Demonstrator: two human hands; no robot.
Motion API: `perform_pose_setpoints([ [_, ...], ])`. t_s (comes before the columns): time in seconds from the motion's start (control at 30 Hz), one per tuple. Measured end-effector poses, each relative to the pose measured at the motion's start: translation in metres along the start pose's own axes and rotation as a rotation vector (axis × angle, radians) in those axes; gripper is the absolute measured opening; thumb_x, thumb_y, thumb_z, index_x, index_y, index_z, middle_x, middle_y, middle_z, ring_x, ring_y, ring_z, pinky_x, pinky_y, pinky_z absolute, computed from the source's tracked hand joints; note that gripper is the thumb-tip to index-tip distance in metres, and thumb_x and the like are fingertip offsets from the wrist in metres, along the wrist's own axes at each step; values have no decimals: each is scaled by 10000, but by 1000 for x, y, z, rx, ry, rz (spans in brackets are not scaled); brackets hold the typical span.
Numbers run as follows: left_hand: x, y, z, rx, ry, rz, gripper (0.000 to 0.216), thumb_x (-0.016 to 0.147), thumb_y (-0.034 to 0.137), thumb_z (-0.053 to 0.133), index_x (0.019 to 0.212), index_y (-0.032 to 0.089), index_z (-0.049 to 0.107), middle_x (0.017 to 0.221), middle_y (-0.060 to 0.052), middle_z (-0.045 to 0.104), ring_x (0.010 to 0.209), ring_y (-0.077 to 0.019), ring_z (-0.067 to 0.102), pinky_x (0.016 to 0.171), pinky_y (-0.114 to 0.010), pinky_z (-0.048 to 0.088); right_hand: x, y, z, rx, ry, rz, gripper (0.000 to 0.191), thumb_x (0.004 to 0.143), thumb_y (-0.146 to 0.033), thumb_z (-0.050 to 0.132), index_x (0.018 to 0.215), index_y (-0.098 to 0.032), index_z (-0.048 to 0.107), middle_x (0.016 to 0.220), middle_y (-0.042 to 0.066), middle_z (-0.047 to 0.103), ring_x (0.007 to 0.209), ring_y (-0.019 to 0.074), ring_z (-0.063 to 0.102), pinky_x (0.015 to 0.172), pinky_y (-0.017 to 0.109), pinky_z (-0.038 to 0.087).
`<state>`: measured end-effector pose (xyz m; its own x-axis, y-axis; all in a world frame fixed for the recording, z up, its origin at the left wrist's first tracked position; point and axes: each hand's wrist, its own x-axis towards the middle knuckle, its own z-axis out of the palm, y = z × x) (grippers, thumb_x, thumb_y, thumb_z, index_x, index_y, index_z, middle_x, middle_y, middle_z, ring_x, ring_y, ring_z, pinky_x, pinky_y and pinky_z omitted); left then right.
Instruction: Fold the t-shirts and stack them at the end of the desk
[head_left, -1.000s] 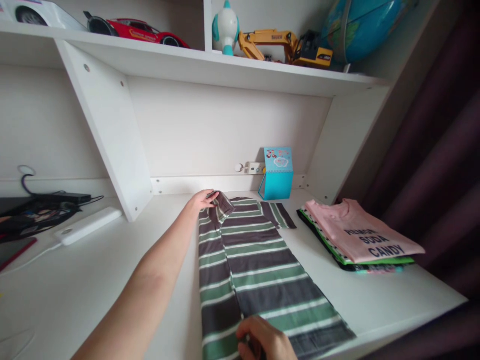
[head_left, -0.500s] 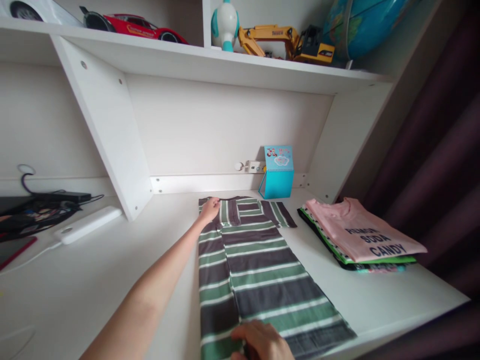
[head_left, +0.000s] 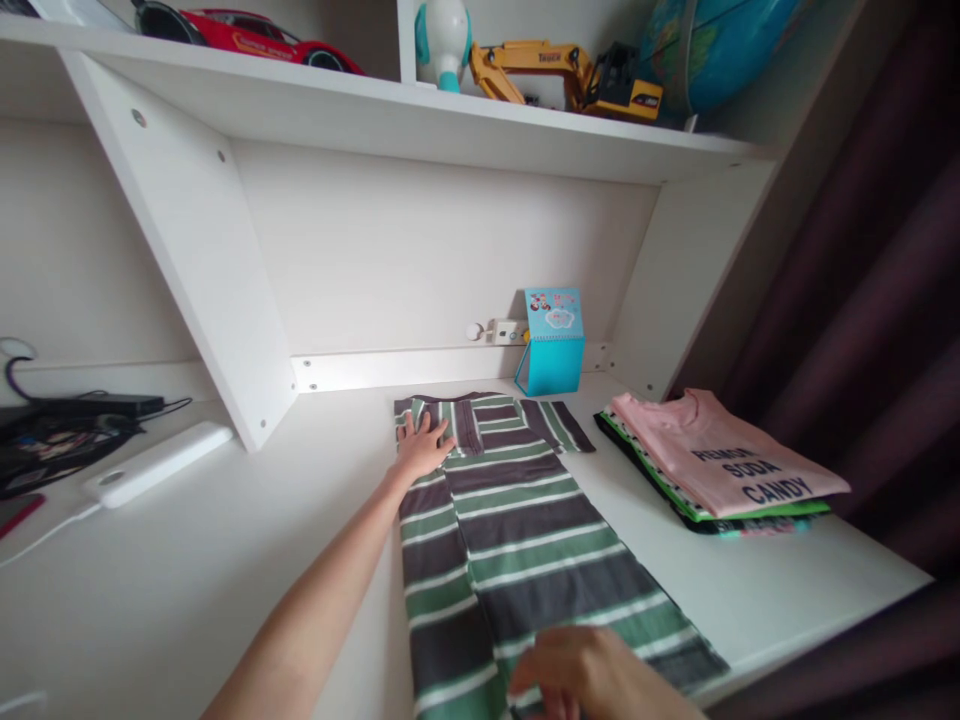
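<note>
A striped shirt in green, dark grey and white lies on the white desk, its left side folded inward in a long strip. My left hand rests on the folded part near the collar, fingers spread flat and holding nothing. Low in the view, my right hand is over the shirt's lower part with its fingers bent downward. It is slightly blurred, and its fingertips are partly hidden, so I cannot tell whether they grip the cloth. The shirt's nearest end runs out of view.
Right of the shirt is a stack of folded clothes with a pink shirt on top. A blue desk calendar stands behind. At left are a white power strip and dark cables. A shelf with toys overhangs the desk.
My left hand has gone from pinching the shirt's upper left edge to lying spread on the fold. My right hand has moved rightward. The view has shifted slightly.
</note>
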<state>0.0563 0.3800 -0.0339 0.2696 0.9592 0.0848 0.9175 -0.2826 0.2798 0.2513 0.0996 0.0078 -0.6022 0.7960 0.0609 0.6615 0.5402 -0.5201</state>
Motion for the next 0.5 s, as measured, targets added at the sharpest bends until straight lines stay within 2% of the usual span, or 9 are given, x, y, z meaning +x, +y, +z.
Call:
perform_pose_setpoints([
  [0.1, -1, 0, 0, 15, -12, 12, 715, 792, 726, 228, 1398, 354, 315, 1518, -44, 179, 1364, -422, 0, 1048, -594, 89, 27, 36, -56, 20, 131, 240, 215, 888, -313, 462, 935, -246, 661, 829, -10, 696, 723, 118, 637, 621, 181, 440],
  [0.2, -1, -1, 0, 13, -36, 15, 757, 766, 761, 210, 1406, 363, 287, 1520, -41, 164, 1359, -436, 18, 1035, -618, 87, 60, 102, -90, -151, 294, 569, 244, 873, -273, 478, 1039, -190, 638, 947, 46, 685, 868, 156, 631, 761, 218, 444],
  [0.27, -1, 0, 0, 6, -33, 15, 770, 757, 773, 211, 1405, 364, 290, 1520, -41, 163, 1356, -445, 11, 1030, -629, 82, 78, 147, -100, -214, 376, 718, 351, 885, -258, 464, 1193, -110, 545, 1090, 140, 631, 1030, 221, 580, 868, 297, 419],
  [0.33, -2, 0, 1, 1, -7, 13, 766, 752, 774, 233, 1396, 367, 311, 1521, -38, 162, 1350, -457, -18, 1020, -650, 69, 89, 180, -105, -249, 421, 846, 398, 896, -288, 474, 1233, -76, 492, 1175, 179, 570, 1117, 252, 521, 921, 373, 401],
  [0.43, -3, 2, 2, 12, 62, -5, 743, 746, 769, 285, 1371, 375, 364, 1528, -38, 129, 1341, -464, -85, 985, -699, 26, 98, 208, -107, -262, 422, 1027, 373, 886, -353, 520, 1181, -126, 519, 1190, 116, 549, 1078, 232, 535, 905, 443, 429],
  [0.5, -4, 2, 2, 12, 82, -13, 739, 746, 763, 309, 1366, 367, 376, 1527, -54, 128, 1346, -461, -62, 989, -695, 11, 101, 218, -107, -251, 404, 1108, 349, 875, -355, 545, 1155, -146, 534, 1179, 86, 550, 1042, 215, 551, 879, 444, 453],
])
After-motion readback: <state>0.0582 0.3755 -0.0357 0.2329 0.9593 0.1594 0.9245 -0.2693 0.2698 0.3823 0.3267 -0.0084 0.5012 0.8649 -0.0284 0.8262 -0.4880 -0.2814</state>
